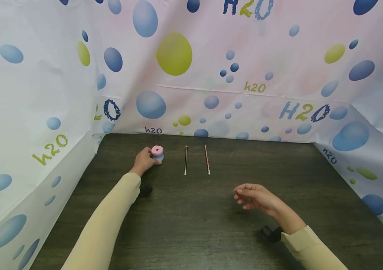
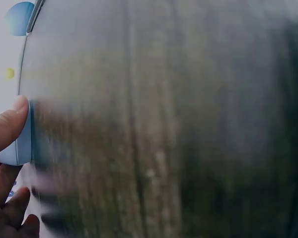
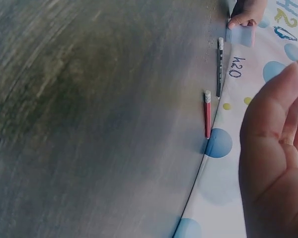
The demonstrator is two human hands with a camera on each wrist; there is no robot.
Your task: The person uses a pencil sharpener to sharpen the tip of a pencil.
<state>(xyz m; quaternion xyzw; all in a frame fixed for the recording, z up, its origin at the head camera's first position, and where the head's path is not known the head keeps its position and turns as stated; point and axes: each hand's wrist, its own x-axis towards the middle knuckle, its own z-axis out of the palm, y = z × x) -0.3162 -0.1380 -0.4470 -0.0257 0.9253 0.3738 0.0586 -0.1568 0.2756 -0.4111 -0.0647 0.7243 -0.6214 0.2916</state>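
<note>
At the far left of the table, my left hand [image 1: 143, 161] grips a small spool-shaped thing [image 1: 157, 154], with a pink top that has a hole in it and a light blue base; it could be a pencil sharpener. In the left wrist view the thumb lies on its blue side [image 2: 24, 141], with fingers beneath. Right of it lie a black pencil [image 1: 186, 160] and a red pencil [image 1: 207, 160], side by side, their white eraser ends towards me. My right hand [image 1: 257, 197] hovers over the right half of the table, loosely curled and holding nothing.
The dark wooden table [image 1: 184, 225] is bordered at the back and sides by a white sheet [image 1: 279, 71] printed with blue and green drops. Dark wrist devices, one a black piece [image 1: 271, 234], show below each wrist.
</note>
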